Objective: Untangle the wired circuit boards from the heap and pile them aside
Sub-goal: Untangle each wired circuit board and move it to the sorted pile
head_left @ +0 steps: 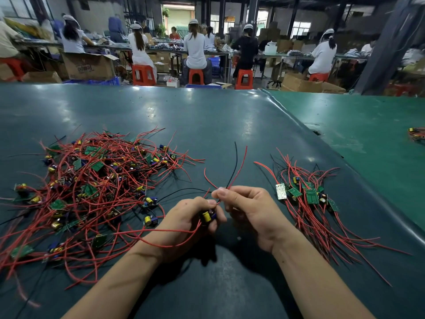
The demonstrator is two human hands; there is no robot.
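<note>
Gripping a small green circuit board with a yellow cylindrical capacitor (208, 216), left hand (192, 223) curled round it above the dark teal glossy tabletop (207, 125). Pinching that board's thin red and black lead wires (233, 168) between thumb and forefinger, right hand (249, 214) just beside the left, fingertips nearly touching. Wires rising from the pinch and fanning up and away, one red strand looping back across the left wrist.

To the left: large tangled heap of green circuit boards with red and black wires (92, 192), spread loosely over the tabletop, yellow capacitors and blue parts scattered through it, boards lying at mixed angles, several face down. Nearest edge of the heap just beside the left forearm.

To the right: smaller sorted pile of wired circuit boards (308, 194), boards clustered together at the far end, wires trailing roughly parallel toward the near right edge. Well apart from the heap, with both hands between.

Farther right: lighter green adjoining table surface (368, 139), bearing another small cluster of wired boards (416, 134) at the frame edge.

Background: seated workers in white caps (195, 46) on orange plastic stools (143, 74), facing away at long benches; brown cardboard boxes (88, 65) on the floor.
</note>
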